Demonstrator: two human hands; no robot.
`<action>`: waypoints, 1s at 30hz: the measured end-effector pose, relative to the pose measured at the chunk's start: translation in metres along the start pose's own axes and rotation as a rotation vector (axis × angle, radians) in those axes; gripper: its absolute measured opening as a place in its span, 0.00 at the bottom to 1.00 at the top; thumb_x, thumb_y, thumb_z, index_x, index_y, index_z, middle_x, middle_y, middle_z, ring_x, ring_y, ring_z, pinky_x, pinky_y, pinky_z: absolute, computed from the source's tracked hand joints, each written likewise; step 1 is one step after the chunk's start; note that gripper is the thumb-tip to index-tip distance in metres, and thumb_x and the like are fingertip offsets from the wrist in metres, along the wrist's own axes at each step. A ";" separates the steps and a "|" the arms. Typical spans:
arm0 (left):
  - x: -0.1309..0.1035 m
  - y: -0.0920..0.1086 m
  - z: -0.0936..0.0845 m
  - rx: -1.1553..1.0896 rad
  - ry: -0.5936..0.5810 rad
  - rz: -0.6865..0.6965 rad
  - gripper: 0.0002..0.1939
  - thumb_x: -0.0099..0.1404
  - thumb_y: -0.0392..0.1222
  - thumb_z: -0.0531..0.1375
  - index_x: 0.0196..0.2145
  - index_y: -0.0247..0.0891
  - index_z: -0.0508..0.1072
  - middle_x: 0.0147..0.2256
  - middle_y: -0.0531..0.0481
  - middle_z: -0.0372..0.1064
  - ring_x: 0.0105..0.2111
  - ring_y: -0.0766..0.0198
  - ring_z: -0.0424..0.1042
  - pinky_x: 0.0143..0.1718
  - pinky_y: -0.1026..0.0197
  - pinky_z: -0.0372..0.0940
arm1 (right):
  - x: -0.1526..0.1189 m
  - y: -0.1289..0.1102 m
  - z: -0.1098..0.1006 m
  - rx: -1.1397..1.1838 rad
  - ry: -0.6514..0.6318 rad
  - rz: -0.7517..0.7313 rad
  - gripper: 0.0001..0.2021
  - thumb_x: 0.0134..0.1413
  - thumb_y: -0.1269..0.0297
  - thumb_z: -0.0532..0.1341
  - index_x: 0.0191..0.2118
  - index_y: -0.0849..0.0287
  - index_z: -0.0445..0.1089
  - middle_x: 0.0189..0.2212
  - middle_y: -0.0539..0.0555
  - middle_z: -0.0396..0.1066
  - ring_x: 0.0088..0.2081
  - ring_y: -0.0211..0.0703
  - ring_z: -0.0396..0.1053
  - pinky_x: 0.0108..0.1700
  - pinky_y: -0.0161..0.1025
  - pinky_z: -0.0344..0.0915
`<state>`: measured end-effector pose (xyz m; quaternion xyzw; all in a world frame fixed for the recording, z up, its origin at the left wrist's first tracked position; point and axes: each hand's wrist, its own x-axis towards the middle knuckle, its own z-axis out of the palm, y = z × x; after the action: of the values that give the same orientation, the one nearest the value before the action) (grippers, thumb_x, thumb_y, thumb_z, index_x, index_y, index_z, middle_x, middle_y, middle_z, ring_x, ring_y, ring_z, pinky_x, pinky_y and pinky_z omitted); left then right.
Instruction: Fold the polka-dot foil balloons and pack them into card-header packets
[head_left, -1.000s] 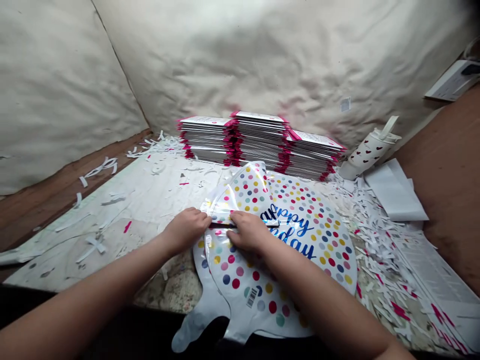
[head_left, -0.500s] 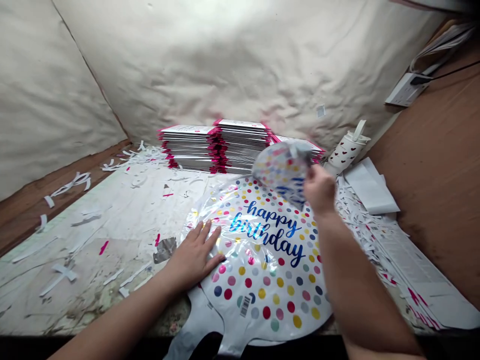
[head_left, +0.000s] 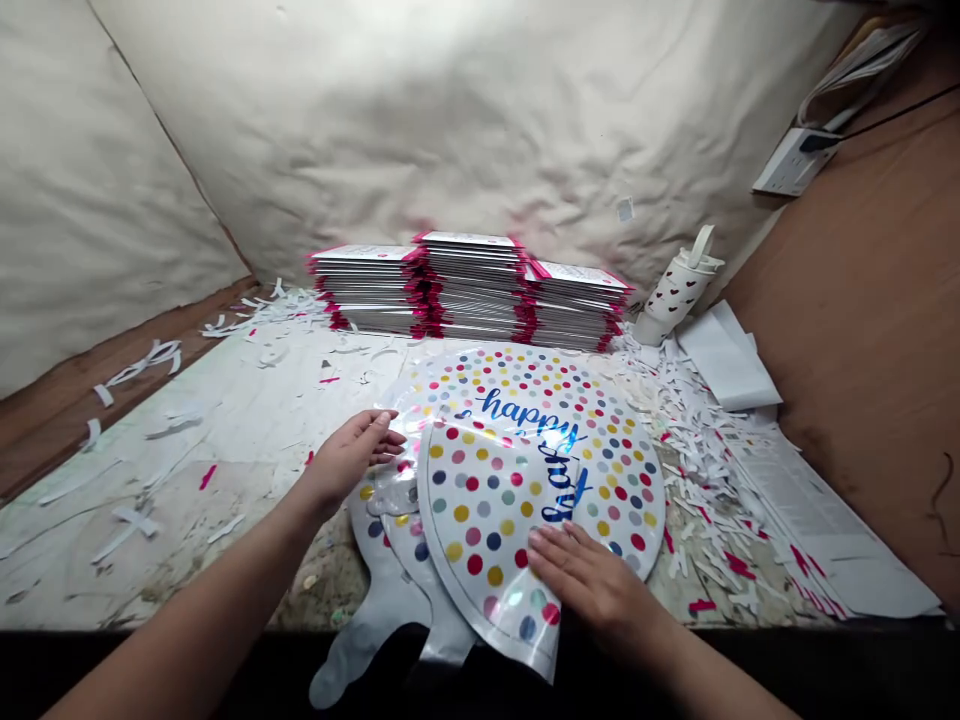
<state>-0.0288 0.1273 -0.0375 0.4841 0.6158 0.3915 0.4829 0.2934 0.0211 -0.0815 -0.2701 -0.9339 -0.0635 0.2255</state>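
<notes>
Flat foil balloons (head_left: 630,450) with coloured dots and blue "happy birthday" lettering lie in a pile at the table's front edge. A folded dotted balloon (head_left: 480,510) rests on top, its crease at the right. Spread flat, my right hand (head_left: 592,585) presses on the folded one near its lower right. At the pile's left edge is my left hand (head_left: 364,445), its fingers curled together at the clear film; what they hold, if anything, is hidden. Silvery tails (head_left: 360,625) of the balloons hang over the front edge.
Three stacks of pink-edged packets (head_left: 472,290) stand at the back. A white tumbler with hearts (head_left: 679,290) leans at the back right, beside folded white paper (head_left: 727,355). Paper shreds (head_left: 675,440) cover the right side. A socket strip (head_left: 795,160) is on the right wall.
My right hand has come down from the back right to the front, and the dotted piece now lies folded on the pile. My left hand has moved up and left, its fingers drawn in.
</notes>
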 end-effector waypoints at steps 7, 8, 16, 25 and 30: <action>0.017 0.018 0.020 0.026 -0.022 -0.113 0.31 0.57 0.59 0.55 0.52 0.36 0.58 0.18 0.53 0.67 0.17 0.64 0.68 0.19 0.65 0.63 | -0.019 -0.004 0.018 0.133 -0.074 0.107 0.19 0.58 0.75 0.49 0.54 0.65 0.62 0.52 0.60 0.65 0.55 0.45 0.61 0.55 0.49 0.60; 0.021 0.020 0.022 0.019 -0.053 -0.143 0.33 0.57 0.60 0.55 0.53 0.35 0.58 0.17 0.53 0.67 0.16 0.63 0.68 0.18 0.65 0.63 | -0.019 -0.003 0.018 0.152 -0.080 0.117 0.19 0.58 0.75 0.49 0.54 0.65 0.61 0.52 0.60 0.64 0.55 0.45 0.60 0.55 0.49 0.59; 0.049 0.010 0.062 -0.029 -0.164 -0.221 0.19 0.59 0.43 0.60 0.47 0.35 0.65 0.35 0.46 0.71 0.31 0.61 0.73 0.32 0.58 0.70 | -0.022 -0.003 0.021 0.248 -0.136 0.185 0.20 0.58 0.74 0.49 0.55 0.60 0.61 0.54 0.59 0.63 0.57 0.44 0.58 0.58 0.49 0.55; 0.034 0.011 0.050 0.310 -0.130 0.377 0.17 0.65 0.35 0.49 0.51 0.37 0.64 0.48 0.43 0.66 0.49 0.58 0.65 0.52 0.51 0.59 | -0.018 0.004 0.015 0.325 -0.162 0.205 0.18 0.60 0.69 0.50 0.55 0.59 0.61 0.53 0.58 0.63 0.56 0.41 0.58 0.58 0.46 0.54; 0.012 0.006 0.114 0.584 -0.669 0.750 0.19 0.58 0.39 0.57 0.48 0.47 0.69 0.55 0.53 0.61 0.57 0.58 0.55 0.59 0.52 0.46 | -0.014 0.017 0.009 0.360 -0.193 0.137 0.17 0.59 0.69 0.51 0.54 0.60 0.62 0.52 0.57 0.65 0.56 0.42 0.59 0.59 0.46 0.53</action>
<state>0.0830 0.1419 -0.0601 0.8797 0.2987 0.1755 0.3259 0.3097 0.0310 -0.0961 -0.2929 -0.9270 0.1460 0.1833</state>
